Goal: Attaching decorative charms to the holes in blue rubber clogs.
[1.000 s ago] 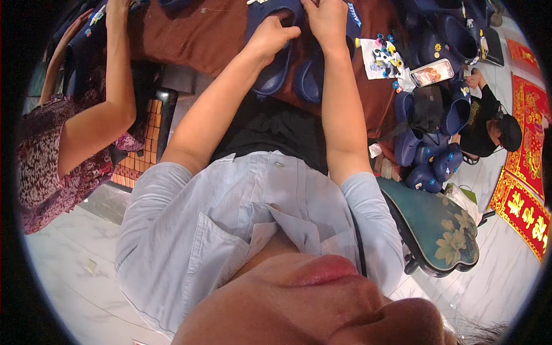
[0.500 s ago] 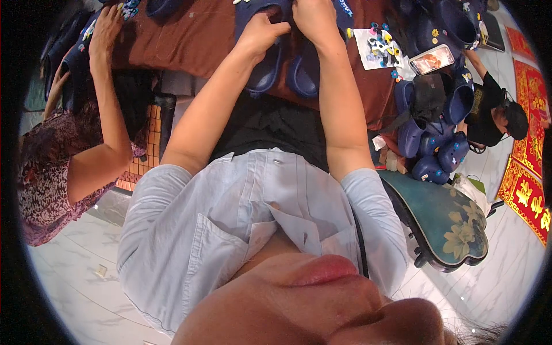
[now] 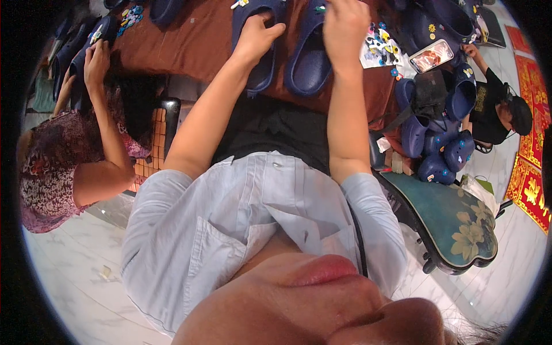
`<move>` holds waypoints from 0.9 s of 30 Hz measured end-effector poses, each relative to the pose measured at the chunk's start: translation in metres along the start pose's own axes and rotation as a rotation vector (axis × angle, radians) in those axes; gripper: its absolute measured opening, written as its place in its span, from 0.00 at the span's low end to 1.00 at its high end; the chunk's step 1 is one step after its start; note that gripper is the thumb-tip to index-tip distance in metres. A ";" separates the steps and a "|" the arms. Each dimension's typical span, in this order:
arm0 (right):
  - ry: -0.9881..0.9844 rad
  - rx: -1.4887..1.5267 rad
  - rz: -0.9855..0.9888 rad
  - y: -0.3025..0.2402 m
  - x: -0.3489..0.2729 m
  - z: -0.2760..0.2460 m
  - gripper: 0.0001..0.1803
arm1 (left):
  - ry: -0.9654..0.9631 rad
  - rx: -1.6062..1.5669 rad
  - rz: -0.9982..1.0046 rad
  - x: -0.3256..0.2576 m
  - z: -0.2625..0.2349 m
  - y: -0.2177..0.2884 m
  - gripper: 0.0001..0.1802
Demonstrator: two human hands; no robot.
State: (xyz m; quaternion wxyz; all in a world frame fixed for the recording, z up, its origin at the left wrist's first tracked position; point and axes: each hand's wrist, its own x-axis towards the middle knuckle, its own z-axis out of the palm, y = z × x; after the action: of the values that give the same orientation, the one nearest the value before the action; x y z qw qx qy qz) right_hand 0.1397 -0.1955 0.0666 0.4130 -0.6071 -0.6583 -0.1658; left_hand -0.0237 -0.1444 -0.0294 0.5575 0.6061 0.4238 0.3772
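Two navy clogs lie side by side on the brown cloth point(image 3: 178, 52) in front of me. My left hand point(image 3: 260, 40) reaches into the left clog point(image 3: 265, 77), its fingers curled over the upper and partly hidden inside, the thumb sticking out to the right. A small white and yellow charm point(image 3: 240, 3) sits on that clog's upper. My right hand point(image 3: 347, 34) is blurred, over the right side of the right clog point(image 3: 305, 72); its fingertips are smeared. To its right, several colourful shoe charms point(image 3: 380, 49) lie on a white sheet.
A phone point(image 3: 431, 56) lies right of the charms, beside piled navy clogs point(image 3: 443, 155) and a black bag point(image 3: 430, 92). At left, a person's hand point(image 3: 96, 63) works on another clog point(image 3: 86, 49). A green padded chair point(image 3: 443, 213) stands at lower right. Another person point(image 3: 494, 109) is at far right.
My right hand has moved right, from the right clog's upper toward the charms, uncovering more of that clog. My left hand stays at the left clog. The neighbour's hand has moved down onto their clog.
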 end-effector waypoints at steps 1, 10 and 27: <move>0.040 -0.081 0.042 0.020 -0.007 -0.005 0.08 | -0.013 0.007 0.029 0.002 0.002 0.005 0.27; -0.152 -0.258 0.357 0.098 -0.090 -0.046 0.11 | 0.220 0.390 0.263 -0.002 0.006 0.000 0.23; -0.110 -0.266 0.391 0.117 -0.130 -0.042 0.13 | 0.136 0.439 0.226 -0.008 0.007 0.016 0.22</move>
State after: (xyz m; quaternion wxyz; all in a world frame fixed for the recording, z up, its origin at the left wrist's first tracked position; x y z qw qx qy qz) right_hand 0.2536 -0.2870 -0.0380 0.3173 -0.7802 -0.5219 -0.1348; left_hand -0.0181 -0.1549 -0.0142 0.3370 0.7294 0.4616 0.3760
